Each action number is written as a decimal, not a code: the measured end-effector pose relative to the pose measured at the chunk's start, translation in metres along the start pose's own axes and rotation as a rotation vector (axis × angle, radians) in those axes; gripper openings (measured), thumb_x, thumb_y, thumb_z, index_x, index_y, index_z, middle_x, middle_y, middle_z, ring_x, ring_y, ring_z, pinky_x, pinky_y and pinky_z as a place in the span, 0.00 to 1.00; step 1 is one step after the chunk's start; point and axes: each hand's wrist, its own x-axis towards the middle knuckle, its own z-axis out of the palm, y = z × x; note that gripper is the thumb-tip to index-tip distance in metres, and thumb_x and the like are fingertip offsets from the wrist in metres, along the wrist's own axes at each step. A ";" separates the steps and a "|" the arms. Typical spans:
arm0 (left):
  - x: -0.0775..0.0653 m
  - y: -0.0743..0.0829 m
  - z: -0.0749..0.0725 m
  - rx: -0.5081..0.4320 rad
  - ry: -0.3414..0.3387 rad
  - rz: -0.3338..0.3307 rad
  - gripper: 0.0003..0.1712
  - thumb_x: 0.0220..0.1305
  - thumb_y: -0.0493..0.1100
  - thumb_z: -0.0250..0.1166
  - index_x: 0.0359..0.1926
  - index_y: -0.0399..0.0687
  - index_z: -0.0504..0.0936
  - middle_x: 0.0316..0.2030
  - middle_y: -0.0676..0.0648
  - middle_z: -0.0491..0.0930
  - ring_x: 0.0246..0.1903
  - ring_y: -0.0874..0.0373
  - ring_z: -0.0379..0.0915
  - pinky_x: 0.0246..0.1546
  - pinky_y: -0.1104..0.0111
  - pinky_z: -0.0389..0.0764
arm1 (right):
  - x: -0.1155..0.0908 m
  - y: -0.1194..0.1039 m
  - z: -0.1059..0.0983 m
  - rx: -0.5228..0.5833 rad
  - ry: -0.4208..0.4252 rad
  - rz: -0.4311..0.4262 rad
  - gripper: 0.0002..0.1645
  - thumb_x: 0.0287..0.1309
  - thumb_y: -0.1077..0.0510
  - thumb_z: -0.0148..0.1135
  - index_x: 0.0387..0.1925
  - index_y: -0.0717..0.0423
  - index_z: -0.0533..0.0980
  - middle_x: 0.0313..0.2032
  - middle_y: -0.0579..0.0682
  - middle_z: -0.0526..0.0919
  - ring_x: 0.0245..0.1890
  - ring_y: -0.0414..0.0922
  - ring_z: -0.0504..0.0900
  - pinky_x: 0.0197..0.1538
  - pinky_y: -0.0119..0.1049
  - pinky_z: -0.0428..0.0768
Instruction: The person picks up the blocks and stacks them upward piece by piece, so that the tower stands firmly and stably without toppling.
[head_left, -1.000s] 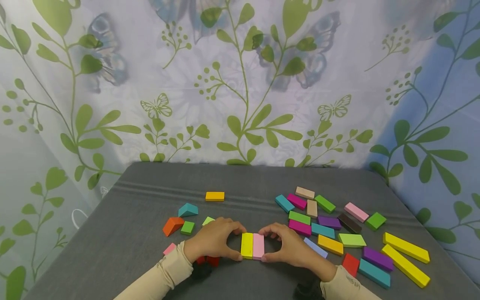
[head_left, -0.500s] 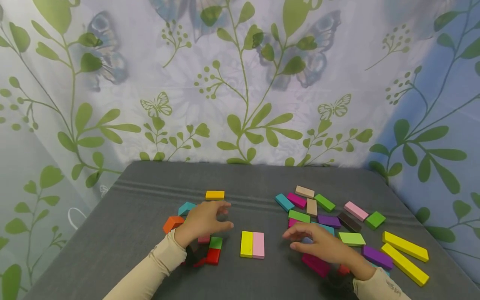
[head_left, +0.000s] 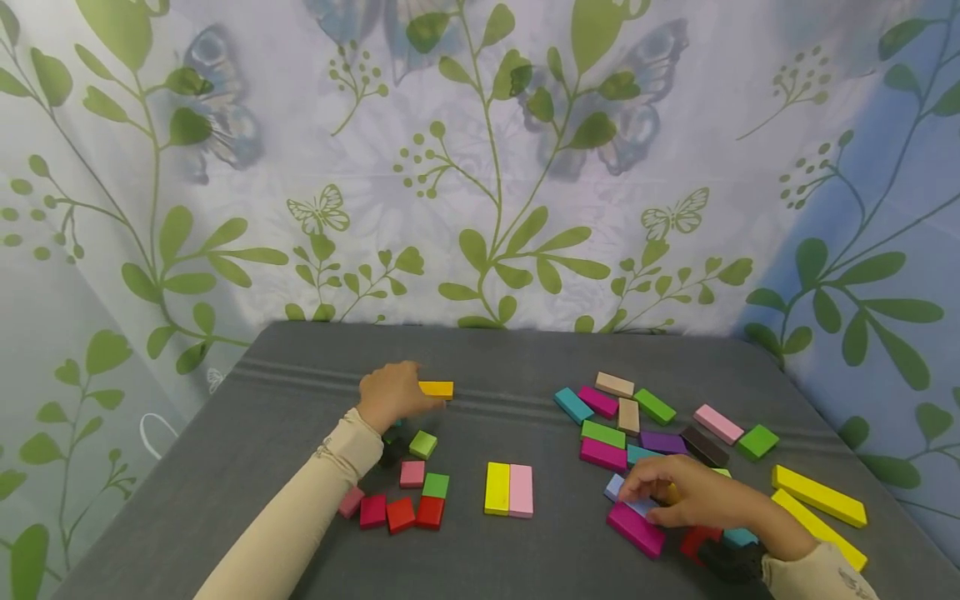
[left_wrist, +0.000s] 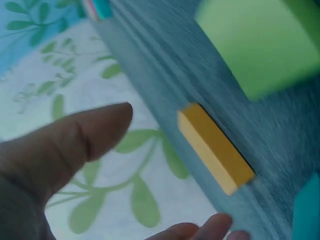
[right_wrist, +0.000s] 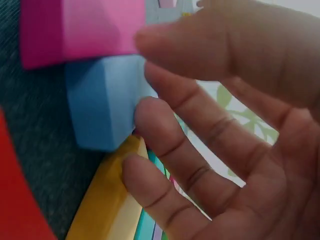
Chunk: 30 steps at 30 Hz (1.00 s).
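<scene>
My left hand (head_left: 393, 393) reaches to the far left part of the table, beside an orange-yellow block (head_left: 437, 390). In the left wrist view the thumb and fingers are spread, apart from that block (left_wrist: 216, 149). Over the right-hand blocks, my right hand (head_left: 693, 493) hovers low with bent fingers at a light blue block (right_wrist: 102, 102) and a magenta block (head_left: 635, 529). Its thumb tip overlaps the magenta block's edge in the right wrist view; contact is unclear. A yellow block (head_left: 497, 488) and a pink block (head_left: 521, 491) lie side by side between the hands.
Left of the pair lie small blocks, including a red one (head_left: 430, 512), a green one (head_left: 436, 485) and a lime one (head_left: 423, 445). Many coloured blocks spread at right, with long yellow bars (head_left: 819, 496). A patterned curtain (head_left: 480, 167) hangs behind the grey table (head_left: 495, 358).
Both hands have let go of the yellow and pink pair. The left hand has moved away to the orange-yellow block; the right hand has moved right to the magenta and light blue blocks.
</scene>
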 end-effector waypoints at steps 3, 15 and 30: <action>0.011 0.000 0.001 0.023 -0.048 -0.055 0.29 0.61 0.65 0.77 0.37 0.42 0.87 0.35 0.43 0.84 0.36 0.47 0.80 0.43 0.49 0.81 | -0.003 -0.001 -0.002 -0.001 -0.042 0.003 0.19 0.64 0.69 0.71 0.55 0.54 0.83 0.47 0.53 0.84 0.44 0.46 0.79 0.43 0.34 0.80; 0.034 0.018 0.007 0.164 -0.108 -0.138 0.41 0.61 0.77 0.68 0.49 0.44 0.91 0.41 0.43 0.87 0.38 0.50 0.81 0.43 0.57 0.83 | -0.005 -0.002 -0.004 -0.022 -0.161 0.006 0.39 0.52 0.73 0.74 0.66 0.50 0.81 0.50 0.47 0.74 0.54 0.42 0.74 0.57 0.32 0.80; 0.052 0.013 0.015 0.128 -0.147 0.074 0.33 0.63 0.59 0.78 0.61 0.44 0.87 0.51 0.41 0.86 0.49 0.45 0.82 0.53 0.49 0.82 | -0.002 -0.006 0.000 -0.098 -0.116 0.107 0.36 0.57 0.61 0.80 0.67 0.46 0.79 0.52 0.44 0.74 0.51 0.37 0.73 0.51 0.34 0.82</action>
